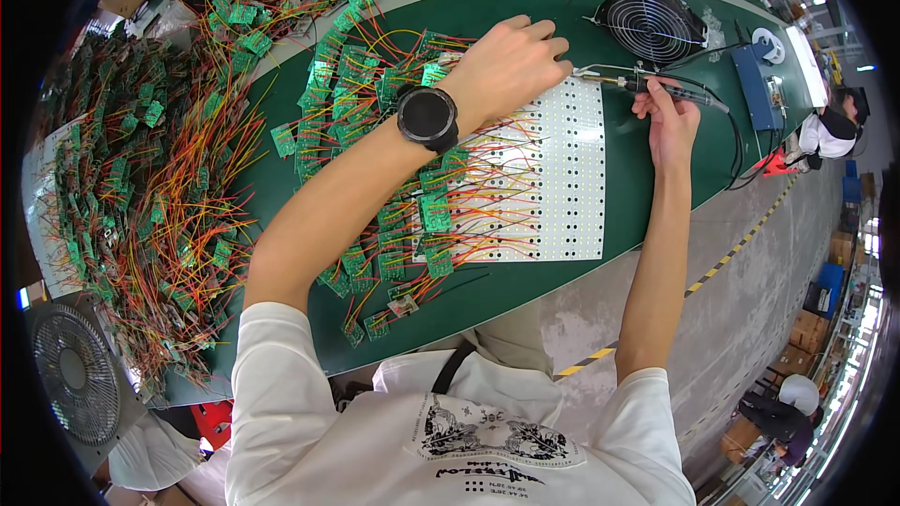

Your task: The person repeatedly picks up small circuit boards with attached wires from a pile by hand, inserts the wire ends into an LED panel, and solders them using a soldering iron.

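My right hand (pixel 670 124) grips a soldering iron (pixel 637 84) by its dark handle, with a thin metal guide along its tip. The tip points left and reaches the fingers of my left hand (pixel 516 64), above the far edge of a white LED panel (pixel 572 164). My left fingers are curled together; what they pinch is hidden. Rows of red and yellow wires (pixel 497 215) run from the panel's left part to small green circuit boards (pixel 435 213). My left forearm passes over several of these boards.
A tangled heap of wired circuit boards (pixel 141 187) covers the table's left side. A black fan (pixel 650 21) stands at the back, with a blue box (pixel 757 84) to its right. A black cable (pixel 736 136) trails off the iron. A floor fan (pixel 75 370) is lower left.
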### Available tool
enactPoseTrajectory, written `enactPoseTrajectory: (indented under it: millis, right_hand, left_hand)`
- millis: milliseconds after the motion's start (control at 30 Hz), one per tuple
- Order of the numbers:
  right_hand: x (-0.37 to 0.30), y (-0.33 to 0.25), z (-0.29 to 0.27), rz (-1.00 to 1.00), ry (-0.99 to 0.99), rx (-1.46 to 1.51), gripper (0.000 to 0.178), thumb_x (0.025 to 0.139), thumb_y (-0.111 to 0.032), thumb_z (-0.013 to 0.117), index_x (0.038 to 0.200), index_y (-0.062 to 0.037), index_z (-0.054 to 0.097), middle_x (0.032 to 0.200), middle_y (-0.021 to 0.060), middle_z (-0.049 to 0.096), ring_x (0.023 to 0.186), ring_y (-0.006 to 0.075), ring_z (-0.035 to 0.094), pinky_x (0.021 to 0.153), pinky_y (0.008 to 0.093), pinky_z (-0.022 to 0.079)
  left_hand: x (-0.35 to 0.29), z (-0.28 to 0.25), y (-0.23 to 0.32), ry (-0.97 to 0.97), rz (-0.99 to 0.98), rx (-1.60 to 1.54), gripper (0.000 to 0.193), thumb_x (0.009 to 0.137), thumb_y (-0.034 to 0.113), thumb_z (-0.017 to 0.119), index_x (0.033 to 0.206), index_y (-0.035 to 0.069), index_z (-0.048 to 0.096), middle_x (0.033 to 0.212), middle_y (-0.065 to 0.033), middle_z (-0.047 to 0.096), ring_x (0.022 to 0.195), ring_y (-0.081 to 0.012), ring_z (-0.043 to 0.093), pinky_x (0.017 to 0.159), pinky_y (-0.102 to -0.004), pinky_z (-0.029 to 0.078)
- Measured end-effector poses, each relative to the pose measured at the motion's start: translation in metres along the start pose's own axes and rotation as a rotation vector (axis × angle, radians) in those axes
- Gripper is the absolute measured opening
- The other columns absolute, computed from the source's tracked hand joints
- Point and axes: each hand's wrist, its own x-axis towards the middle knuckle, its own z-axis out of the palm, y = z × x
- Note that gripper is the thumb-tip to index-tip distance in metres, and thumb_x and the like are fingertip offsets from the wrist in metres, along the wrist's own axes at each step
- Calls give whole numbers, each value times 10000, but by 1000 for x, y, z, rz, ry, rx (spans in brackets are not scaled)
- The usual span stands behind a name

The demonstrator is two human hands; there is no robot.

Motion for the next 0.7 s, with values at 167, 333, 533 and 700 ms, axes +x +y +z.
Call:
enactPoseTrajectory:
  millis: [167, 333, 533, 700]
  right_hand:
    - [0, 1, -1, -6, -4, 1, 209, 847, -64, 656, 986, 87, 615, 746, 140, 639, 605, 181, 599, 563, 252, 449]
    - [0, 0, -5, 1, 66, 148, 192, 856, -66, 637, 979, 81, 615, 741, 139, 638, 595, 190, 595, 544, 269, 432]
    - [-1, 1, -2, -26, 119, 100, 188, 855, -73, 637, 968, 75, 610, 727, 141, 632, 580, 191, 592, 523, 275, 423]
    - [-8, 1, -1, -55, 196, 66, 225, 855, -93, 645, 991, 77, 588, 720, 149, 631, 556, 198, 592, 496, 270, 428]
  left_hand:
    - [0, 2, 0, -4, 12, 3, 138, 709, 102, 625, 843, 79, 649, 874, -21, 589, 918, -194, 563, 810, -324, 468]
    - [0, 3, -1, 11, 5, -2, 133, 710, 98, 622, 839, 78, 649, 870, -23, 591, 922, -194, 565, 816, -325, 472]
    - [0, 3, -2, 26, 7, -6, 121, 713, 104, 621, 830, 79, 644, 855, -24, 594, 911, -192, 572, 800, -321, 481]
    - [0, 2, -2, 34, -11, -3, 110, 723, 83, 614, 830, 91, 641, 862, -26, 602, 924, -192, 579, 800, -316, 487]
